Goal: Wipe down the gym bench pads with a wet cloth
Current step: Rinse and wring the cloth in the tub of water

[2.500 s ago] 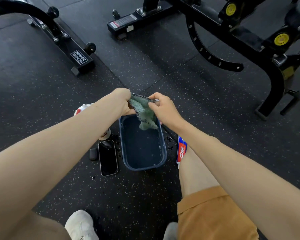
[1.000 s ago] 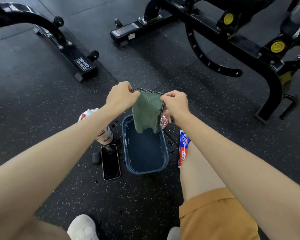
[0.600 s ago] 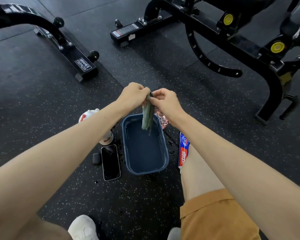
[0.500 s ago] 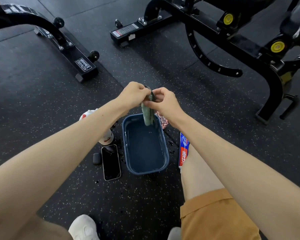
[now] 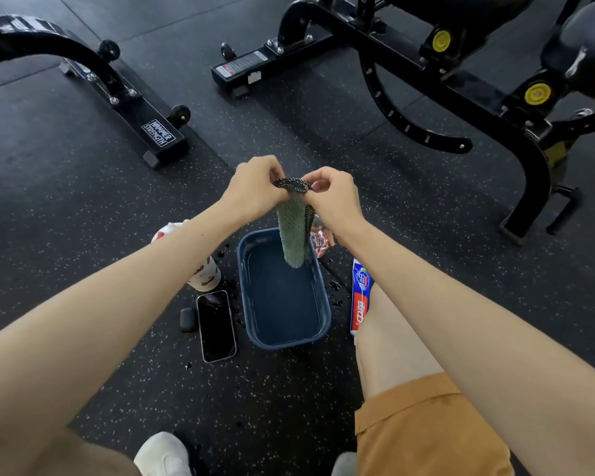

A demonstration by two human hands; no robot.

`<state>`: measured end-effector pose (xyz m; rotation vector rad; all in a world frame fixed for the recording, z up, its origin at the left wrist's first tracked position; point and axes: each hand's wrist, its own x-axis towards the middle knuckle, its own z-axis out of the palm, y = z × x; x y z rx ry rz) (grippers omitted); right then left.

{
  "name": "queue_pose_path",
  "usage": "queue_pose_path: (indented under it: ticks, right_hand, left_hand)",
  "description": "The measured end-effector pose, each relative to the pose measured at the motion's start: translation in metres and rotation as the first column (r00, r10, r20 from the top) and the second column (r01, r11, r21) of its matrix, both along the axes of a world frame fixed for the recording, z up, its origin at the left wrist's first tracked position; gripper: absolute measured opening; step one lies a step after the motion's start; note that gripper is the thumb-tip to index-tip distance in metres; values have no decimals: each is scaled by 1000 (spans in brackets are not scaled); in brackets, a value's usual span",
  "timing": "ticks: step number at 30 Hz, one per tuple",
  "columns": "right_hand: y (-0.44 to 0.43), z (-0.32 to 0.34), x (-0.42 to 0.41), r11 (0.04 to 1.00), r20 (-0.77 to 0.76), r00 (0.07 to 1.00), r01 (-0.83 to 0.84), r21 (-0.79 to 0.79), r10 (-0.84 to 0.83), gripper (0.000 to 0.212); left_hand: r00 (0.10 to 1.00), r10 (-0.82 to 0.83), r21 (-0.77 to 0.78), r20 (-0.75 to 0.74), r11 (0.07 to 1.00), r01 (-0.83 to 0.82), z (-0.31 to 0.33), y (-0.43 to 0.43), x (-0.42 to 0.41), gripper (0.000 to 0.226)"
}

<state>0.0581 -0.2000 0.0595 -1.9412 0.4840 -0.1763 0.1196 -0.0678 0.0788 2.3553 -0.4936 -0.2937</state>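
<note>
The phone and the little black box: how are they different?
The phone is long, flat and shiny; the little black box is short, rounded and dull. The phone lies next to the tub; the box lies on the phone's far side. Both are dark and lie on the floor.

"HAMMER STRENGTH" on left bench foot (image 5: 160, 134).

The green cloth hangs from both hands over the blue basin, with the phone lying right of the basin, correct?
No. The head view shows the phone left of the blue basin, not right. The green cloth does hang from left hand and right hand over it.
</note>
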Motion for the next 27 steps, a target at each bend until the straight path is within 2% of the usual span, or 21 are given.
queue_pose_path:
  ticks: [5,9,11,14,16,18,20,22,24,27]
  right_hand:
    - [12,0,-1,992,-31,998,50,116,-46,21]
    - [11,2,-4,955,-36,999,49,292,-40,34]
    - [9,6,-8,922,-25,999,29,386,-21,45]
    - [6,10,-13,885,-9,1000,14,466,-12,53]
    - [2,8,-14,874,-22,999,49,483,-43,50]
    - [-4,-4,-11,918,-49,997,81,388,-67,47]
    - [-9,-15,-9,970,-114,992,-32,240,61,50]
    - [-7,-23,-7,947,-154,954,-215,238,255,57]
    - [0,-28,-7,900,-107,935,-287,329,338,49]
    - [11,-39,-5,855,-44,943,-277,438,329,23]
  left_hand:
    - [963,136,-156,-233,972,-175,-2,-7,-11,15]
    - [913,121,-230,-389,947,-224,3,-9,-8,12]
    - [903,56,-228,-426,959,-167,5,-7,-5,17]
    - [923,-94,-221,-373,975,10,3,-4,-5,25]
    - [928,-137,-234,-346,971,55,2,-1,-3,23]
    - [931,-163,-223,-327,970,91,3,1,0,19]
    - [928,-199,-208,-316,969,137,8,4,3,20]
    - [915,-237,-222,-326,960,170,12,8,5,22]
    - [904,-268,-252,-335,949,188,14,11,6,25]
    - [915,-240,-341,-325,932,123,12,14,8,29]
